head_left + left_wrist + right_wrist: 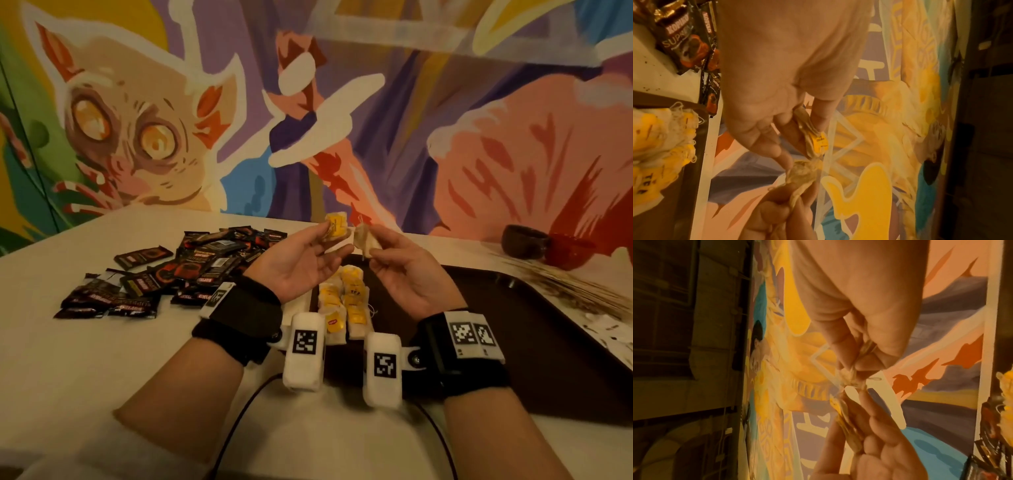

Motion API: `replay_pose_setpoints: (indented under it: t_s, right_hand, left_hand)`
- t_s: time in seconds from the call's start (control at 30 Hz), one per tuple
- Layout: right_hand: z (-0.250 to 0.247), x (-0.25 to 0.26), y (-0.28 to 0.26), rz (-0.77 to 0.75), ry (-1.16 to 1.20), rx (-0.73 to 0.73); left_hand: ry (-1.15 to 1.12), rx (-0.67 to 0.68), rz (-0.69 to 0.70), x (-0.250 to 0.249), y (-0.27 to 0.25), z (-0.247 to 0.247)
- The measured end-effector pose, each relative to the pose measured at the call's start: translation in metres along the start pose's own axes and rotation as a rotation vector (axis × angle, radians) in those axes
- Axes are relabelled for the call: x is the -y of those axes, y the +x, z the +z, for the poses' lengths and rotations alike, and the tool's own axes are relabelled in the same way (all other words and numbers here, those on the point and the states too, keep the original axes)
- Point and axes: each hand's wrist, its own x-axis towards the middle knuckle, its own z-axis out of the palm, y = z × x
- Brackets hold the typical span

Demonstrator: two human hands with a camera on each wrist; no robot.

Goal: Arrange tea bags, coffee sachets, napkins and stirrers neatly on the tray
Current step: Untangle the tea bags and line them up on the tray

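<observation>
Head view, near to far. Two forearms with black wrist straps and white tagged camera blocks, raised over white table (85, 359). Dark brown tray (548, 359) on right part of table. Rows of tea bags (346, 305) with yellow tags lying on tray's left portion, between and below both wrists.

Left hand (301, 263) palm up, held above tray's left edge, thumb and fingers pinching a small stack of tea bags with yellow tag (335, 226). Right hand (400, 270) palm up just beside it, thumb and fingertips pinching a single crumpled tea bag (366, 240). Two held items touching or nearly touching at their ends; cannot tell which from head view.

Left wrist view: yellow tag (821, 142) pinched against fingers (777, 151), crumpled bag (801, 175) right below, its end meeting the stack's end. Right wrist view: same pinch, loose string loop (876, 378) sticking out beside right hand's fingertips.

Pile of dark coffee sachets (164, 274) loose on table left of tray, off tray. Bundle of thin stirrers (561, 284) lying at tray's far right edge. Dark bowl (524, 243) and red bowl (568, 253) beyond, near painted mural wall (137, 120).
</observation>
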Motion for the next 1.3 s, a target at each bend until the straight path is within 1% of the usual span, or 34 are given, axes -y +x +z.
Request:
replay_pose_setpoints:
  t_s: [0.13, 0.3, 0.43, 0.6, 0.77, 0.9, 1.0, 1.07, 1.1, 1.17, 1.23, 1.3]
  right_hand:
    - [-0.005, -0.003, -0.002, -0.074, -0.058, -0.09]
    - [-0.005, -0.008, -0.006, -0.108, -0.079, -0.061]
    - [-0.006, -0.009, -0.005, -0.134, -0.137, -0.11]
    - [-0.008, -0.01, -0.003, -0.151, -0.132, -0.112]
    - [-0.007, -0.013, -0.001, -0.074, -0.212, -0.073]
    - [-0.001, -0.013, -0.005, -0.02, -0.246, -0.014]
    - [-0.001, -0.008, -0.003, 0.029, -0.297, -0.071]
    - [0.0, 0.0, -0.002, 0.087, -0.423, -0.097]
    - [0.002, 0.004, -0.003, 0.123, -0.506, -0.077]
    - [0.007, 0.013, -0.005, 0.205, -0.633, 0.023]
    - [0.014, 0.022, -0.006, 0.315, -0.723, 0.124]
    - [0.019, 0.025, -0.003, 0.45, -0.813, 0.193]
  left_hand:
    - [-0.029, 0.038, 0.037, 0.001, -0.003, 0.004]
    - [-0.037, 0.075, 0.049, 0.003, -0.007, 0.004]
    - [0.005, 0.078, 0.046, 0.006, -0.007, 0.005]
    - [0.086, 0.08, 0.05, 0.009, -0.008, 0.007]
    - [0.069, 0.063, 0.048, 0.007, -0.008, 0.005]
    - [0.087, 0.042, 0.036, 0.007, -0.009, 0.004]
    - [0.061, -0.027, 0.051, 0.006, -0.008, 0.001]
    - [0.042, -0.096, 0.064, 0.005, -0.006, -0.002]
    - [0.031, -0.127, 0.064, 0.005, -0.006, -0.003]
    - [0.009, -0.161, 0.054, 0.004, -0.006, -0.004]
    - [-0.018, -0.156, 0.044, 0.004, -0.006, -0.005]
    - [-0.035, -0.15, 0.042, 0.003, -0.007, -0.005]
